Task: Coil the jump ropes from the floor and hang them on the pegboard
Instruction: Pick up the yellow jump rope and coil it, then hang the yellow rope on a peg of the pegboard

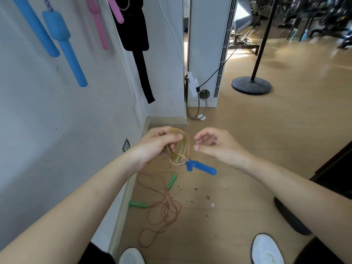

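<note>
My left hand [156, 145] grips a small coil of clear yellowish jump rope [182, 145], and its blue handle [202, 167] dangles below the coil. Just right of the coil, my right hand [215, 145] hovers with fingers curled apart and nothing in them. A second rope, thin and reddish-brown [162, 212], lies tangled on the wooden floor below, with two green handles [172, 181] [138, 204]. Ropes with thick blue handles [57, 35] and pink handles [99, 21] hang on the white wall at the upper left.
A black strap [141, 54] hangs beside the pink handles. A white standing unit [207, 50] with cables fills the corner ahead. A black pole on a round base [251, 85] stands to the right. My white shoes [266, 250] show at the bottom. Small debris dots the floor.
</note>
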The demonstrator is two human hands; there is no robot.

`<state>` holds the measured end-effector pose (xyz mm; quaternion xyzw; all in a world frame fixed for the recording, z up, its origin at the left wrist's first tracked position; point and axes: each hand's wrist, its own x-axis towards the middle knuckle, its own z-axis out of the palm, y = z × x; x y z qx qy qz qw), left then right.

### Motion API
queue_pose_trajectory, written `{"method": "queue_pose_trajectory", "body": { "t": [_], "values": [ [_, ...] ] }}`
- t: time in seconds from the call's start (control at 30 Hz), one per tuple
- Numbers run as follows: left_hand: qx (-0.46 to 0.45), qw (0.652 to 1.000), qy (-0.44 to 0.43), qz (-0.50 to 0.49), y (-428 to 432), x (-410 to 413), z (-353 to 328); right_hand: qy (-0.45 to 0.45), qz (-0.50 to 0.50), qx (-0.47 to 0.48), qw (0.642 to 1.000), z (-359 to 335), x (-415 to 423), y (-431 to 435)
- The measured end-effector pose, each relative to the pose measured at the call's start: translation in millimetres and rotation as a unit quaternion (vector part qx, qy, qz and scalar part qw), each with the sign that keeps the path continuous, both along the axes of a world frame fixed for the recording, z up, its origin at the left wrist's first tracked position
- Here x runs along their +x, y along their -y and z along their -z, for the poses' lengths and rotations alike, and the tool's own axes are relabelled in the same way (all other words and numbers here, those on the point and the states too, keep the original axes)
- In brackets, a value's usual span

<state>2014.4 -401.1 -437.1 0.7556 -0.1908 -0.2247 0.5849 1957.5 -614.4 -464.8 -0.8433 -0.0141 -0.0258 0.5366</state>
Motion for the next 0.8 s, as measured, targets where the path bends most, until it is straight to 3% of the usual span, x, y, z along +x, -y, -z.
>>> {"method": "queue_pose_trajectory", "body": {
  "t": [0.27,0.5,0.8],
  "values": [
    [0.031,0.998,0.014,0.045,-15.4,-7.6,-34.7,0.05,-0.145,-0.011,0.988,-30.1,15.4,-26.8],
    [0.069,0.995,0.06,-0.043,-36.0,-19.6,-89.6,0.051,-0.158,0.03,0.986,-69.7,19.7,-44.1],
    [-0.027,0.972,0.16,-0.168,-75.5,-47.9,-179.1,0.099,-0.187,0.109,0.971,-168.9,31.7,-78.1]
  ]
}}
